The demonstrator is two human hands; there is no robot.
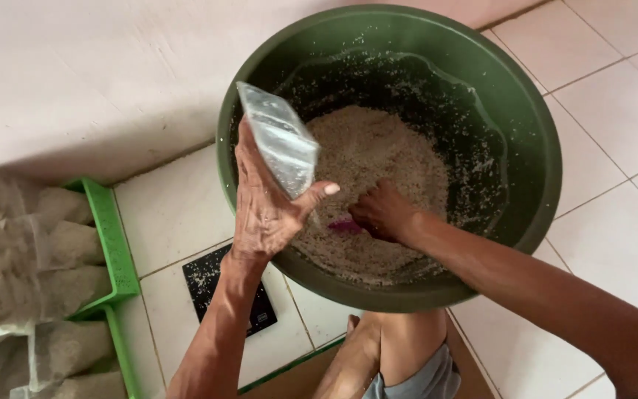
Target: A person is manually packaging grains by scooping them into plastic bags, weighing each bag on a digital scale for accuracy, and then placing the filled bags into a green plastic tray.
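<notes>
Far left: filled clear bags of grain (31, 251) stacked in a green crate (116, 251). Next, a black scale (212, 284) flat on the tiled floor (179, 210), dusted with grains. Left hand (263, 203) raised over the rim of the green basin (533, 111), grip closed around a small clear plastic bag (282, 144), thumb pressed against it. Right hand (382, 214) down in the rice (378, 159) inside the basin, grip closed on a purple scoop (345, 226), mostly hidden.

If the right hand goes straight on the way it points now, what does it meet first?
The right hand points down-left into the grain in the green basin, holding a purple scoop. It would probably meet more grain first, then the basin wall; depth is unclear.
</notes>
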